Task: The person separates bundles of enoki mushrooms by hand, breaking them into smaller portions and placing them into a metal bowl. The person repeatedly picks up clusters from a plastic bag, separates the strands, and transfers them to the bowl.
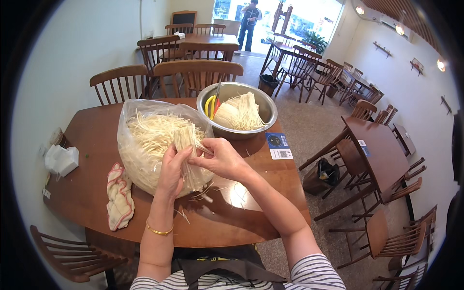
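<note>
My left hand grips an upright bunch of enoki mushrooms over the near right side of a large clear plastic bag. Loose enoki mushrooms fill that bag. On the bunch's right side, my right hand pinches a few thin strands between thumb and fingers. Behind and to the right stands a stainless steel basin with clumps of enoki in it. Scissors with yellow and red handles lean inside the basin's left wall, blades up.
A crumpled cloth with red edging and a tissue pack lie on the left of the wooden table. Mushroom scraps lie near its front edge. A printed card is at the right. Beyond, chairs surround other tables; a person stands by the doorway.
</note>
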### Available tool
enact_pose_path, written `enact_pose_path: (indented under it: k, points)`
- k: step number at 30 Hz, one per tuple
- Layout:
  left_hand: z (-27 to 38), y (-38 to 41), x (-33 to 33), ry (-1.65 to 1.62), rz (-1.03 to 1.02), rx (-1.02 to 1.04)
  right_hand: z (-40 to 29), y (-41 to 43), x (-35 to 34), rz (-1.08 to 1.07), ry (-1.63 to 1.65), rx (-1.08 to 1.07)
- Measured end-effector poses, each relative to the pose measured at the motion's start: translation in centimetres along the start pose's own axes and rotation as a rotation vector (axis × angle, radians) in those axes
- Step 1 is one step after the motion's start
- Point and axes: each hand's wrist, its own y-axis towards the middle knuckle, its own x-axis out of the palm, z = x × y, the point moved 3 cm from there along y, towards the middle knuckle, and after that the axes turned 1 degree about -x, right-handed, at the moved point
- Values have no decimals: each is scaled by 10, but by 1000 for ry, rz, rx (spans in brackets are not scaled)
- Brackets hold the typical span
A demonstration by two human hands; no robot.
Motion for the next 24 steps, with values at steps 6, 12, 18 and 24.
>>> enact_pose_path:
  k: [6, 12, 18, 24]
  points:
    - [4, -2, 6, 44, 7, 18, 12, 1, -3, 32, 128, -40]
    - [3, -1, 2, 4, -23, 22, 9, 1, 0, -29, 108, 41]
    - [7, -1, 5, 31, -28, 27, 26, 4, 2, -44, 211, 26]
    - [10, -4, 8, 94, -55, 1, 11, 0, -3, -96, 371, 99]
